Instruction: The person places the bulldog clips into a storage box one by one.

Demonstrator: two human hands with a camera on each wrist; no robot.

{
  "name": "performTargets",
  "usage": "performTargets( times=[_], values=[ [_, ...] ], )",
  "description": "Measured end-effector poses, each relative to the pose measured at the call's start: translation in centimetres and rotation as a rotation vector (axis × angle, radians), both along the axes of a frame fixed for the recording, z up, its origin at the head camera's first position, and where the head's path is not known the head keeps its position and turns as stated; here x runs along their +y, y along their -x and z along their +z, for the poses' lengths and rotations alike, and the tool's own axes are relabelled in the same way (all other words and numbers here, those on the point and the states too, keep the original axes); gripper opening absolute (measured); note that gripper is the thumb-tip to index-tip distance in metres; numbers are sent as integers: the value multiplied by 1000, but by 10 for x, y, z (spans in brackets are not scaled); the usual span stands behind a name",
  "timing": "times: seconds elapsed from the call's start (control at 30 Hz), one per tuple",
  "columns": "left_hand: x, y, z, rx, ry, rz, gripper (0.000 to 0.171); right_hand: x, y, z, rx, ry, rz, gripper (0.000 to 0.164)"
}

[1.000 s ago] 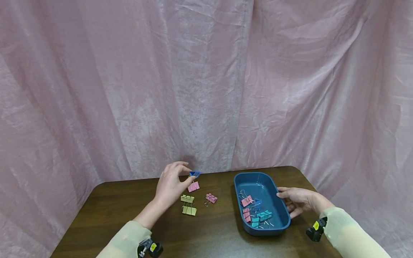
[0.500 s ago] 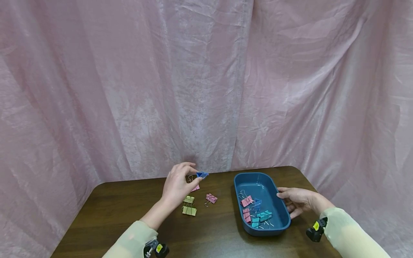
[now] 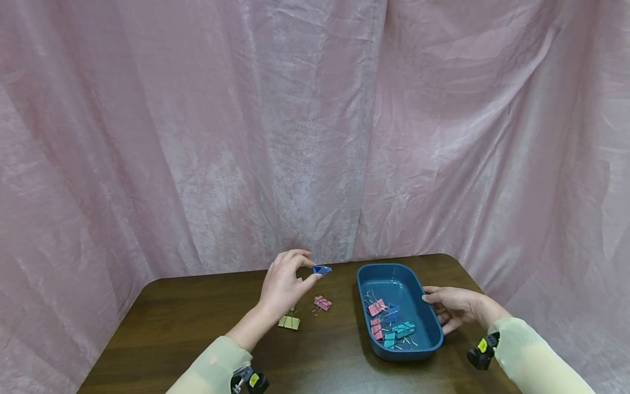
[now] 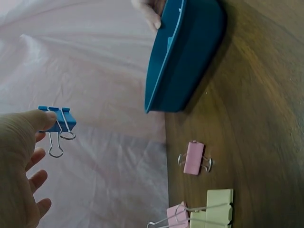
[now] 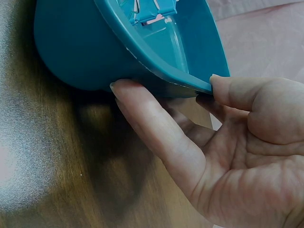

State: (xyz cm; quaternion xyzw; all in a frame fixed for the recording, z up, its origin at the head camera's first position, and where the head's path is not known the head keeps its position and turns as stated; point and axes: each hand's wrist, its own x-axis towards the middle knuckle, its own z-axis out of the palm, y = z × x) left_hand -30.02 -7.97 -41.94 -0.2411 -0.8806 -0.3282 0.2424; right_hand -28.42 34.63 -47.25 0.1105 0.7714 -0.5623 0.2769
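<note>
A blue binder clip (image 3: 322, 270) is pinched between the thumb and forefinger of my left hand (image 3: 284, 282), raised above the back of the table. In the left wrist view, this blue binder clip (image 4: 61, 118) shows its two wire handles, and the other fingers stay spread below it. My right hand (image 3: 455, 306) grips the right rim of a dark blue tray (image 3: 364, 284), thumb on the rim and fingers underneath or against the outer wall. Pink, blue and teal clips (image 3: 403, 329) lie in the tray's near half.
On the wooden table (image 3: 197, 328) lie a pink binder clip (image 3: 322, 302) and a yellow-green clip (image 3: 289, 322). Beside the latter, another yellow-green and a pink clip (image 4: 177, 214) are partly hidden behind my left hand in the head view. A pink curtain (image 3: 295, 137) hangs behind.
My left hand has moved right with the blue binder clip, nearer the tray, and now covers the back pink clip in the head view. My right hand and the tray have stayed put.
</note>
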Motion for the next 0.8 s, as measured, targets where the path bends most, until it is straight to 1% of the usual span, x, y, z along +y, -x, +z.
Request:
performTargets(
  times=[0.27,0.53,0.63,0.8],
  values=[
    [14,-4,-1,-28,5,-25,22,0,0,0,0,7,-1,59],
    [28,-6,-5,-19,14,-66,20,0,0,0,0,5,6,59],
    [33,-6,-6,-6,24,-78,21,0,1,0,4,0,10,59],
    [41,-7,-6,-26,30,-88,21,1,1,0,3,9,18,61]
  ],
)
